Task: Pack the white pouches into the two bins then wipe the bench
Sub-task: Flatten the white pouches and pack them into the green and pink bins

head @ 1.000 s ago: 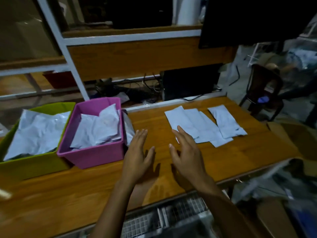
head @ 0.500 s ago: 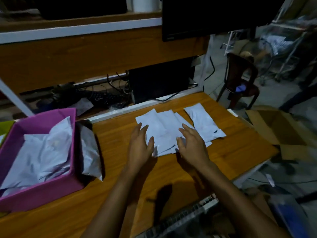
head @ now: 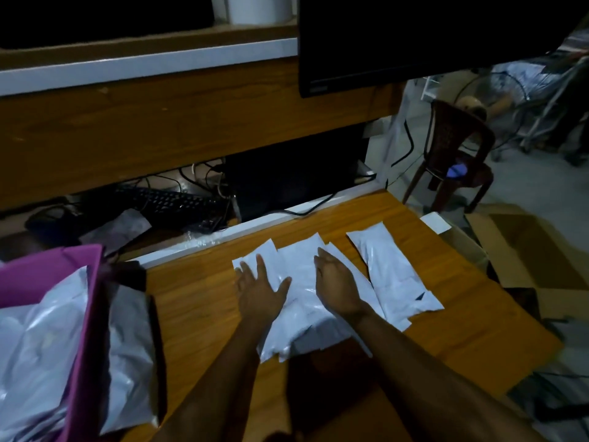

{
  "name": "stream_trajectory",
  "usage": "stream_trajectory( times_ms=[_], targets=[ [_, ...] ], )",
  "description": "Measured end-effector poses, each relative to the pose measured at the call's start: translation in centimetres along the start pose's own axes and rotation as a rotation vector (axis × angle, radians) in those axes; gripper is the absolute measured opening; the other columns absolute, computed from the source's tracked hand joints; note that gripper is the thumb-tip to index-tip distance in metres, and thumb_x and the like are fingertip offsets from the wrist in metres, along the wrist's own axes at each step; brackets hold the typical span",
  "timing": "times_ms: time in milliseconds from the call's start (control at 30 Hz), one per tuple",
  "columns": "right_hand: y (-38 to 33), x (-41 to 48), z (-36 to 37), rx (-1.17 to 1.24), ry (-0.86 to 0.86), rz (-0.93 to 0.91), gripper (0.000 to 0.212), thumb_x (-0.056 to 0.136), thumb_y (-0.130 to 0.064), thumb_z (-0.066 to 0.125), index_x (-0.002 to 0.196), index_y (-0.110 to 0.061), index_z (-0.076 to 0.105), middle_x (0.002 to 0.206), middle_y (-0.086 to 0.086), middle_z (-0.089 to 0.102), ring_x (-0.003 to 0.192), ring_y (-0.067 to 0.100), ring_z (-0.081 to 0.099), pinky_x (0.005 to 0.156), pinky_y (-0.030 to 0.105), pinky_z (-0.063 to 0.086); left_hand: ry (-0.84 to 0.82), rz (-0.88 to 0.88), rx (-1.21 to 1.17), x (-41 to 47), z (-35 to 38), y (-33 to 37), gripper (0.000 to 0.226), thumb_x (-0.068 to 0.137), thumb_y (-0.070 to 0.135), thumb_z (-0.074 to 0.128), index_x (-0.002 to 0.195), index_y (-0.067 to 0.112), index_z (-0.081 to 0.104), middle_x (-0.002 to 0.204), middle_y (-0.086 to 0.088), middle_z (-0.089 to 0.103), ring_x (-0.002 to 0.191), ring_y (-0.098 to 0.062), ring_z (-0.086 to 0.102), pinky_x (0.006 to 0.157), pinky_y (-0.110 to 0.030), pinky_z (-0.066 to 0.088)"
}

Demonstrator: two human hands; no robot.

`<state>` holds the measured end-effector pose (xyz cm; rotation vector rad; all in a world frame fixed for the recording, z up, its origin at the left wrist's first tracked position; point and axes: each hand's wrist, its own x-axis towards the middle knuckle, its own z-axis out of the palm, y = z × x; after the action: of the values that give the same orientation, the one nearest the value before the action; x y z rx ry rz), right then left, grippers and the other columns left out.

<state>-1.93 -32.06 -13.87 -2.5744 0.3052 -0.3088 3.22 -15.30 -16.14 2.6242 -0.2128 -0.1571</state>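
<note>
The left hand (head: 259, 291) lies palm down with its fingers straight and slightly spread, pressing flat on the near-left part of a fan of overlapping white pouches (head: 301, 266). Just beside it, the right hand (head: 336, 288) also rests palm down on the same fan, fingers stretched out and gripping nothing. A strip of pouch shows between the two hands, which do not touch. Both forearms reach in from the bench's (head: 197, 307) near edge. The fan lies toward the far right corner of the bench, its near ends tucked under the wrists. One more pouch (head: 392, 272) lies flat at the right of the fan, clear of both hands, its long side running roughly along the bench's right edge; whether it overlaps the fan's last pouch cannot be told. Well apart, toward the bench's left end, stands the pink bin (head: 47, 272), with crumpled packed pouches (head: 41, 346) heaped inside it. A loose pouch (head: 130, 323) stands outside the bin, against its right wall. Beyond the bench's far edge, a black keyboard (head: 165, 202) sits on a lower shelf among cables, and a dark monitor (head: 414, 36) hangs above. Off the right edge stand a brown chair (head: 459, 148) and a cardboard box (head: 526, 247) on the floor.
</note>
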Motion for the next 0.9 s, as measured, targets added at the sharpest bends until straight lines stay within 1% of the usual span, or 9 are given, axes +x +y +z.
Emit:
stream_trajectory(
  times_ms=[67,133,200,300,400,533,667,833,900],
  targets=[
    [-0.4,0.8,0.6,-0.084,-0.041,-0.029,0.043,0.088,-0.019,0.066,0.127,0.0,0.059,0.139,0.02,0.051,0.127,0.034,0.052,0.103,0.047,0.045,0.009,0.034,0.044,0.9,-0.6,-1.6,0.091,0.083,0.073,0.027,0.154,0.025,-0.002,0.161,-0.017,-0.006,0.148,-0.037,-0.005,0.118,-0.049,0.003],
    [-0.7,0.8,1.6,-0.179,-0.157,-0.001,0.069,0.096,-0.056,0.032,0.149,-0.013,0.03,0.158,0.014,0.017,0.147,0.031,0.018,0.119,0.048,0.018,0.015,0.08,0.075,1.4,-1.2,-2.7,0.084,0.084,0.069,0.025,0.154,0.028,0.003,0.162,-0.014,-0.001,0.148,-0.038,0.0,0.117,-0.05,0.007],
    [-0.7,0.4,2.7,-0.255,-0.178,0.016,0.088,0.086,-0.076,0.004,0.153,-0.021,0.02,0.16,0.015,0.01,0.148,0.034,0.01,0.116,0.053,0.009,0.027,0.128,0.107,1.6,-1.4,-3.2,0.076,0.087,0.066,0.02,0.154,0.031,0.009,0.162,-0.014,0.004,0.147,-0.04,0.005,0.116,-0.051,0.011],
    [-1.4,0.4,3.1,-0.322,-0.163,0.03,0.075,0.091,-0.07,0.011,0.148,-0.027,0.034,0.154,0.019,0.029,0.142,0.037,0.029,0.111,0.058,0.024,0.04,0.18,0.166,1.3,-1.2,-3.3,0.068,0.09,0.059,0.012,0.153,0.032,0.019,0.16,-0.016,0.014,0.146,-0.04,0.015,0.115,-0.053,0.018],
    [-1.7,1.2,2.3,-0.35,-0.202,0.041,0.055,0.099,-0.051,0.032,0.15,-0.031,0.026,0.16,0.014,0.014,0.147,0.032,0.014,0.117,0.05,0.015,0.053,0.193,0.132,1.2,-1.4,-3.3,0.059,0.097,0.048,0.022,0.151,0.026,0.029,0.158,-0.014,0.023,0.143,-0.038,0.025,0.114,-0.051,0.026],
    [-1.9,1.6,0.5,-0.306,-0.153,-0.018,0.05,0.097,-0.03,0.051,0.145,-0.02,0.039,0.157,0.014,0.026,0.142,0.034,0.028,0.109,0.044,0.033,0.096,0.227,0.091,0.8,-2.6,-2.7,0.056,0.099,0.023,0.048,0.151,0.02,0.028,0.16,-0.008,0.021,0.143,-0.033,0.024,0.115,-0.043,0.025],
    [-2.7,0.9,-2.2,-0.27,-0.017,-0.023,0.056,0.084,-0.021,0.071,0.136,-0.011,0.052,0.147,0.019,0.043,0.132,0.04,0.043,0.103,0.049,0.043,0.195,0.283,0.033,-0.6,-5.3,-1.7,0.055,0.101,0.025,0.044,0.152,0.021,0.024,0.161,-0.007,0.017,0.146,-0.031,0.018,0.117,-0.044,0.023],
    [-6.4,-3.4,-6.2,-0.086,0.197,-0.035,0.056,0.095,-0.041,0.03,0.138,-0.011,0.051,0.149,0.017,0.041,0.136,0.037,0.039,0.109,0.047,0.034,0.308,0.379,-0.045,-4.3,-9.4,0.1,0.054,0.103,0.029,0.038,0.153,0.024,0.019,0.162,-0.007,0.013,0.149,-0.028,0.01,0.118,-0.048,0.022],
    [-7.7,-6.1,-7.2,-0.041,0.305,-0.065,0.054,0.095,-0.038,0.032,0.136,-0.009,0.054,0.146,0.017,0.044,0.135,0.037,0.041,0.108,0.047,0.036,0.352,0.406,-0.056,-6.6,-10.9,0.6,0.054,0.103,0.031,0.037,0.153,0.025,0.018,0.162,-0.006,0.013,0.149,-0.027,0.009,0.119,-0.046,0.02]
  ],
)
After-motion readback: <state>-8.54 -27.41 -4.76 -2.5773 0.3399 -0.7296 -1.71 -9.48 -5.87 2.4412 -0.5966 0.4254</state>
